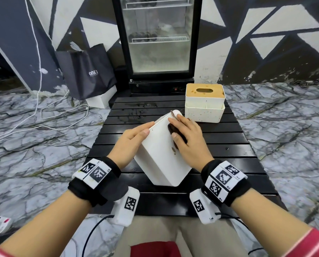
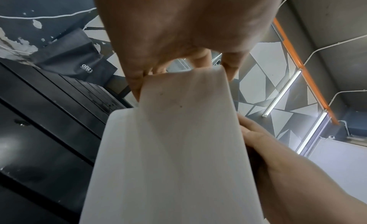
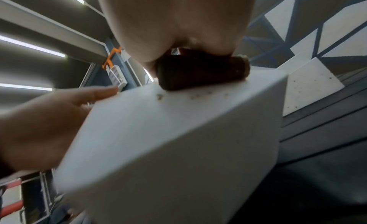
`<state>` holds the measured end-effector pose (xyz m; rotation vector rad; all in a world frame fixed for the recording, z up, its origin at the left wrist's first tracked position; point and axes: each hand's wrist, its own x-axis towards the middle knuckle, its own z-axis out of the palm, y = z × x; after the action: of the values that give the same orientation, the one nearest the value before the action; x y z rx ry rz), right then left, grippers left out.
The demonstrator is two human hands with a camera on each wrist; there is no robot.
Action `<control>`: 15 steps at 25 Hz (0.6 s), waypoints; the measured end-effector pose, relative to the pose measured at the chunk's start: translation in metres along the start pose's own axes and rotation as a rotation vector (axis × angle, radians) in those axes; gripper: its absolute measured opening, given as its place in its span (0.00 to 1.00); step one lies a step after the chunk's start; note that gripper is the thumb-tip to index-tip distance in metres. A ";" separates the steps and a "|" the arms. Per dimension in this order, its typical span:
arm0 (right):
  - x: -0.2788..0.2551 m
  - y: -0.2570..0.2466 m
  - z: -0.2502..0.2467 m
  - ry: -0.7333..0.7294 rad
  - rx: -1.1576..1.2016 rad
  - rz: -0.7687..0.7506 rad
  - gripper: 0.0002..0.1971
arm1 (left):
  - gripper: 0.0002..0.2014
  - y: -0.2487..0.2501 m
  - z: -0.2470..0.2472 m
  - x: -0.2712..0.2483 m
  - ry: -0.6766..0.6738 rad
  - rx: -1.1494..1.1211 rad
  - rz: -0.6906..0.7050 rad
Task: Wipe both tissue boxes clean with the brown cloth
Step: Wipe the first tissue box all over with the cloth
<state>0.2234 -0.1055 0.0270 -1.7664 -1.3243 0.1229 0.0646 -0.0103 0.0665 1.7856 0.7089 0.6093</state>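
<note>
Step in hand: while the left hand (image 1: 131, 140) steadies the tilted white tissue box (image 1: 160, 156) near the middle of the black slatted bench (image 1: 238, 145), we press the brown cloth (image 1: 175, 134) onto its upturned face with the right hand (image 1: 187, 138).
Left fingers: laid fairly straight along the box's left side, thumb at the top edge, bracing it.
Right fingers: spread flat over the bunched cloth, pushing it down on the box; we judge it a press more than a pinch, though the underside of the hand is hidden.
Done so far: the far part of that face, under and around the cloth, looks white; how much has truly been wiped we cannot tell.
Left on this box: brown spots (image 1: 173, 150) sit on the face just near the cloth, and the right wrist view shows more small specks there. The other sides may need a pass too.
Second box: the speckled tissue box with the wooden lid (image 1: 204, 102) stands upright at the far right of the bench, apart from both hands. Dark marks show on its lid, so we judge it not yet wiped.
Overall: likely under halfway.
</note>
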 end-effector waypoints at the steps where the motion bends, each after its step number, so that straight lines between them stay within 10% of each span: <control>1: -0.003 0.002 0.005 0.006 -0.046 -0.013 0.23 | 0.15 0.000 -0.001 -0.001 -0.034 0.001 -0.004; 15: -0.013 -0.028 0.030 0.069 -0.047 -0.177 0.27 | 0.24 -0.007 -0.001 -0.010 -0.153 -0.014 0.074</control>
<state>0.1816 -0.0975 0.0232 -1.6683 -1.4358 -0.0672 0.0558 -0.0155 0.0597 1.8305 0.5349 0.5184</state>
